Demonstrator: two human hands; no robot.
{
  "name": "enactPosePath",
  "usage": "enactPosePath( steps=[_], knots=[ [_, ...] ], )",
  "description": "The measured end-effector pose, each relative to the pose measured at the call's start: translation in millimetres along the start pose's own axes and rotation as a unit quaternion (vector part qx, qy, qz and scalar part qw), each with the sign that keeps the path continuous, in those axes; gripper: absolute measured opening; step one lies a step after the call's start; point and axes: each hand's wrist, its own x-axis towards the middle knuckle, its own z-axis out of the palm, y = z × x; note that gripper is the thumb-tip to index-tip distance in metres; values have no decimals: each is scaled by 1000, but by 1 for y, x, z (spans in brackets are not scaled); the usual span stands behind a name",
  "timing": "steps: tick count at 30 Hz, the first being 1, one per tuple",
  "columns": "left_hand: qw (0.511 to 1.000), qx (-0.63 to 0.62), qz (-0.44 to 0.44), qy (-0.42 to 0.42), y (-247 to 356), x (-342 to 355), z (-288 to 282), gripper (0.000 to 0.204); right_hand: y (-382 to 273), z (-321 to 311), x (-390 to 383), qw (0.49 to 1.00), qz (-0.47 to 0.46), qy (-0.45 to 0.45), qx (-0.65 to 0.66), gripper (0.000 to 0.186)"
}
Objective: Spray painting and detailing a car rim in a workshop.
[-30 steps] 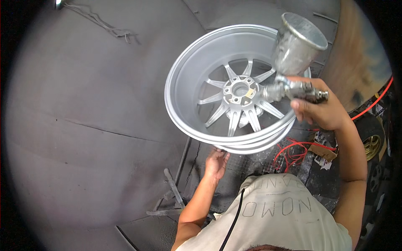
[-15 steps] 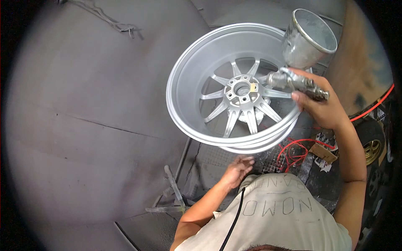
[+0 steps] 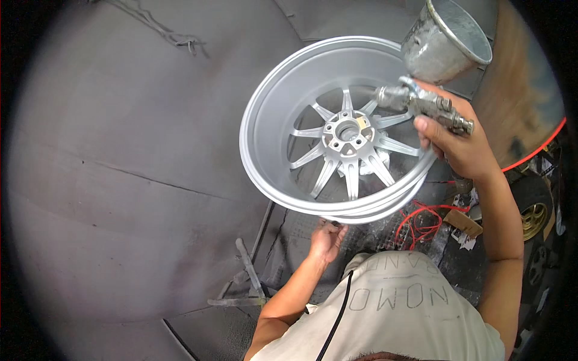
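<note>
A silver alloy wheel rim [image 3: 270,129] is tilted in front of me, its spokes and hub facing up and a piece of tan tape on the hub. My right hand [image 3: 460,141] is closed round a metal spray gun [image 3: 430,107] over the rim's right side. On top of the gun sits a paint-smeared metal cup [image 3: 442,51], and its nozzle points left across the spokes. My left hand [image 3: 327,242] is at the rim's near lower edge, fingers curled against it; the fingertips are partly hidden.
A red hose [image 3: 421,221] lies coiled on the floor beside a cardboard piece [image 3: 463,224]. At right stand a tyre with a gold wheel [image 3: 533,219] and a brown curved surface [image 3: 521,90]. A grey metal stand [image 3: 250,271] is at lower left, by the grey wall [image 3: 132,150].
My left hand has moved left and up onto the rim's lower edge. The rim has turned slightly, its spokes and tape shifting. The spray gun has risen a little, its cup tilting.
</note>
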Motion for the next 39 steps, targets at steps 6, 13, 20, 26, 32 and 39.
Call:
enactPosePath(
  steps=[6,13,20,26,32,39],
  knots=[
    [996,37,-56,-53,-10,-19,15,53,-11,10,-10,996,84,-35,9,52],
    [982,113,-114,-96,-41,-17,6,52,1,16,-24,987,103,-121,23,51],
    [991,53,-119,32,4,19,-51,37,2,15,-14,998,53,-11,-18,53],
    [996,42,56,59,47,34,-51,34,-4,10,-32,964,176,-189,63,51],
    [996,70,2,49,32,19,-39,28,9,18,-22,985,107,-125,-46,47],
    [995,83,-54,9,4,2,-22,23,0,12,-28,983,160,-87,-31,55]
  ],
)
